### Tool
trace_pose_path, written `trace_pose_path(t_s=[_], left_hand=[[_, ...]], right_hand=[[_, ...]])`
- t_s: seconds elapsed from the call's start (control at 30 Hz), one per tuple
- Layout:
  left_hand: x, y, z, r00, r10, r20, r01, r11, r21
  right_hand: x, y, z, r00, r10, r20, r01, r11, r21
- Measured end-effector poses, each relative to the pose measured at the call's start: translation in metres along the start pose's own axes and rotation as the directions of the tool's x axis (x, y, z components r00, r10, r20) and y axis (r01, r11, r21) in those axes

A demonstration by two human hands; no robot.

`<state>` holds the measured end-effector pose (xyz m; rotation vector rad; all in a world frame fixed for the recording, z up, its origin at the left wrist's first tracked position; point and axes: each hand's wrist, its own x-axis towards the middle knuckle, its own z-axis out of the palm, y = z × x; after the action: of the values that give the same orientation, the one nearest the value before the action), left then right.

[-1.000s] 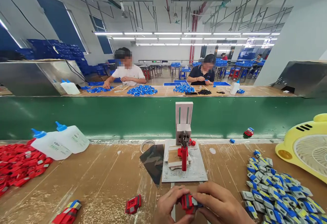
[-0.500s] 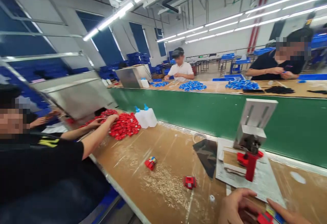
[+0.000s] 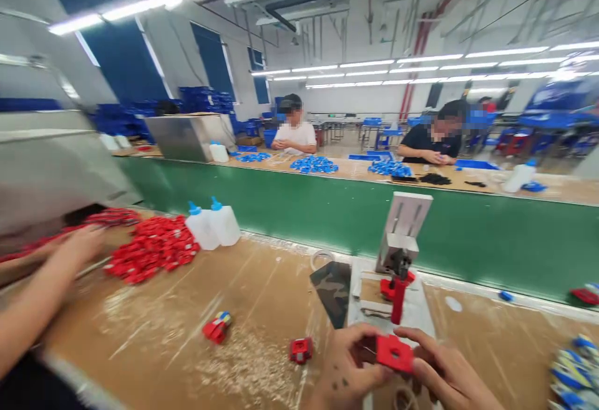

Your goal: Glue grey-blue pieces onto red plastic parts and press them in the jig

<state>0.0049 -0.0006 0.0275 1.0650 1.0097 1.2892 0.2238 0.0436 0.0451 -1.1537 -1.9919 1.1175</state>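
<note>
Between my two hands is a red plastic part (image 3: 394, 354) with a round hole in its face. My left hand (image 3: 349, 366) grips its left side, and my right hand (image 3: 447, 366) has its fingers closed on the right side. Just beyond them stands a metal clamp fixture (image 3: 405, 235) with a red handle, fixed on a white base plate (image 3: 423, 316). A red block with a square opening (image 3: 300, 350) lies left of my left hand. Farther left rests a red, blue and yellow piece (image 3: 218, 327).
A co-worker's arms (image 3: 51, 291) reach to a heap of red parts (image 3: 156, 248) on the left. Two white bottles (image 3: 219, 226) stand beside it. Blue and yellow pieces (image 3: 578, 366) lie at the right edge. A green divider (image 3: 290, 201) runs behind; people sit beyond it.
The view has swung right. The red part is now raised in front of the clamp fixture, turned with its holed face showing, and both hands are more fully in view.
</note>
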Motion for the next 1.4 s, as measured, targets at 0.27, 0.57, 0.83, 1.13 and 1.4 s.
trace_pose_path(t_s=[0.27,0.57,0.83,1.13,1.4], left_hand=[[0.071,0.041,-0.050,0.991,0.111,-0.068,-0.070,0.895,0.440],[0.112,0.040,-0.027,0.987,0.130,0.095,-0.160,0.774,0.613],[0.119,0.018,-0.003,0.995,0.069,0.074,-0.096,0.875,0.475],[0.119,0.007,-0.002,0.994,0.039,0.097,-0.073,0.921,0.383],[0.112,0.010,0.001,0.994,0.040,0.101,-0.084,0.873,0.480]], right_hand=[[0.048,-0.037,0.005,0.967,0.255,0.017,-0.238,0.875,0.422],[0.042,-0.095,-0.029,0.898,0.089,0.431,-0.429,0.390,0.815],[0.046,-0.101,-0.029,0.890,0.107,0.443,-0.444,0.417,0.793],[0.032,-0.067,-0.022,0.909,0.166,0.382,-0.401,0.596,0.696],[0.055,-0.025,0.011,0.986,0.088,0.142,-0.099,0.993,0.070]])
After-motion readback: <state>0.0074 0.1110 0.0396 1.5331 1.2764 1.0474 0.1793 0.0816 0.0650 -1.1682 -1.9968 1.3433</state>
